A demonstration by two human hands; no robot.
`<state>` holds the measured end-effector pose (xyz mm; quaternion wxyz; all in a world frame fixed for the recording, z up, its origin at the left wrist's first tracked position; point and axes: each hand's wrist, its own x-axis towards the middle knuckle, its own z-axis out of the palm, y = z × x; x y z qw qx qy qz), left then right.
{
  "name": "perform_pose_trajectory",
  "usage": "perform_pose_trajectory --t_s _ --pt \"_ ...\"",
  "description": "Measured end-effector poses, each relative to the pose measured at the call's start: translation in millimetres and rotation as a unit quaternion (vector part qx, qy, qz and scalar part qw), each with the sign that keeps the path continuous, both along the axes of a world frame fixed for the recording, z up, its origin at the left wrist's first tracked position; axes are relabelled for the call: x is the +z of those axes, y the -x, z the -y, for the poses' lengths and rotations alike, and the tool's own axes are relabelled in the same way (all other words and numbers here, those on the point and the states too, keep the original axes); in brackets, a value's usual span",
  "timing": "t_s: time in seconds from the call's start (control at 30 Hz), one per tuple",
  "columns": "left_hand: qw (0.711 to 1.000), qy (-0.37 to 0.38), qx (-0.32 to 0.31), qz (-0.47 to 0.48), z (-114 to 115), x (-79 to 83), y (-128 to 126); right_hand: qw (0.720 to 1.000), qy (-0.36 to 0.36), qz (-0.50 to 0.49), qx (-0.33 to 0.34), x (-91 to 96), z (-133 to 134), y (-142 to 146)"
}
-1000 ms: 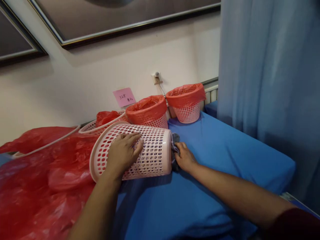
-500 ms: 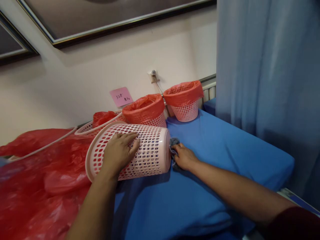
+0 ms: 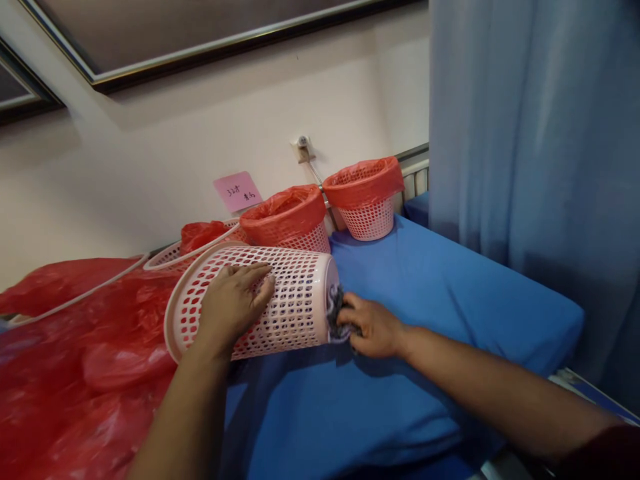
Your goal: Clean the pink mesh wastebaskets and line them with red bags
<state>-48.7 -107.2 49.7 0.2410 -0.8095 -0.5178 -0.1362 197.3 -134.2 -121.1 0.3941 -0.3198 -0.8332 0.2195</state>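
Observation:
A pink plastic wastebasket (image 3: 295, 300) with perforated sides lies on its side, its base turned to the right. My left hand (image 3: 234, 301) rests on top of it with the fingers stretched out along the side. My right hand (image 3: 373, 327) is closed on a dark grey cloth (image 3: 336, 312), which touches the outside of the wastebasket's base. Just behind stand two more wastebaskets, a nearer lined one (image 3: 287, 217) and a farther lined one (image 3: 367, 200), both with red bags folded over their rims.
Red plastic bags (image 3: 100, 347) are heaped at the left. Blue sheeting (image 3: 425, 287) covers the bed underneath. A blue curtain (image 3: 520, 147) hangs at the right, and a pink note (image 3: 238, 191) is on the wall by a socket (image 3: 303, 149).
My right hand has moved slightly down with the cloth, from the far edge of the wastebasket's base onto its face. The left hand keeps its place on the side.

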Motion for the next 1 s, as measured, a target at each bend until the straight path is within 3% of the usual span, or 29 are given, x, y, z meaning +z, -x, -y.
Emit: perform_pose_trajectory --t_s 0.07,0.13,0.2,0.27,0.33,0.37,0.43,0.5,0.53,0.6,0.7,0.83,0.9,1.0 --pt "1.0 -0.001 -0.005 0.005 0.2 -0.1 -0.2 0.991 0.02 0.128 0.046 -4.0 6.5 -7.0" --pt "1.0 -0.003 -0.009 0.012 0.7 -0.3 -0.4 0.984 0.042 0.168 0.029 -5.8 5.9 -10.1" --pt "1.0 -0.003 -0.01 0.014 1.6 -0.9 -0.5 0.989 0.077 0.125 -0.028 -5.2 0.0 -9.9" --pt "1.0 -0.004 -0.01 0.011 2.5 -1.6 -0.7 0.988 0.106 0.019 -0.113 -3.2 -6.2 -8.2" --pt "1.0 -0.009 -0.01 0.008 3.0 -2.2 -0.9 0.975 0.084 -0.1 -0.183 -1.5 -7.5 -5.9" --pt "1.0 -0.012 -0.009 0.007 3.0 -2.4 -0.9 0.971 0.054 -0.138 -0.186 -1.2 -5.4 -4.4" --pt "1.0 -0.016 -0.006 0.003 2.5 -2.7 -0.5 0.983 -0.001 -0.136 -0.125 -2.5 3.2 -0.6" --pt "1.0 -0.017 -0.005 0.002 2.0 -2.9 0.3 0.999 -0.003 -0.034 -0.04 -5.7 11.9 3.6" --pt "1.0 -0.017 -0.005 0.004 1.9 -2.9 0.8 0.999 0.02 0.025 -0.021 -7.6 13.8 5.2" --pt "1.0 -0.011 -0.012 0.009 2.2 -2.9 1.8 0.991 0.096 0.078 -0.056 -10.7 9.1 6.2" --pt "1.0 -0.007 -0.019 0.012 3.7 -3.0 2.4 0.962 0.2 0.018 -0.186 -11.2 -18.2 0.5" --pt "1.0 -0.004 -0.018 0.012 4.2 -3.6 2.0 0.925 0.246 -0.018 -0.288 -4.1 -59.8 -5.5" --pt "1.0 -0.007 -0.016 0.014 2.8 -3.9 2.0 0.924 0.247 -0.008 -0.291 1.2 -66.9 1.3" --pt "1.0 -0.011 -0.012 0.017 -0.3 -4.2 2.7 0.937 0.24 0.031 -0.251 8.7 -54.7 21.5"
